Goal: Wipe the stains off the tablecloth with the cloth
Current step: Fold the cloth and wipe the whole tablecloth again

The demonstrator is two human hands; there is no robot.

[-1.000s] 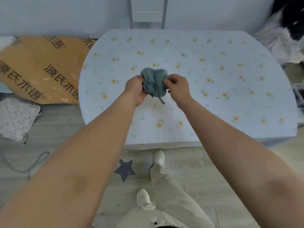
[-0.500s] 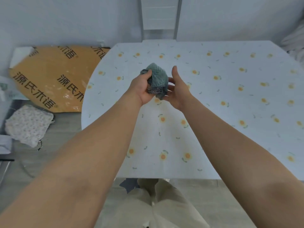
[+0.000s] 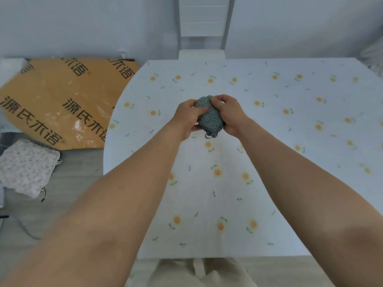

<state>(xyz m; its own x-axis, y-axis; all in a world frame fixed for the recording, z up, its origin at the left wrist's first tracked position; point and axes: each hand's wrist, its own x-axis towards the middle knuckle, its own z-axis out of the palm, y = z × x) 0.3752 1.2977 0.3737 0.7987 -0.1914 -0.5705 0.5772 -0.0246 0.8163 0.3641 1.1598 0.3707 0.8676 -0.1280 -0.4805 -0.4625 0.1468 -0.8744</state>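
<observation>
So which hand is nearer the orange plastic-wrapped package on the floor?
Left. The left hand grips the grey-green cloth's package-facing side; the right hand grips its far side.

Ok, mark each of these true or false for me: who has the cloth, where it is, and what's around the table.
1. Both hands hold the cloth. True: the left hand and right hand both close on it.
2. The cloth lies spread flat on the tablecloth. False: it is bunched up between the hands, above the table.
3. The tablecloth has small orange flowers printed on it. True.
4. A plate stands on the table. False: nothing shows on it but the printed pattern.
5. An orange sheet with dark lettering lies left of the table. True.
</observation>
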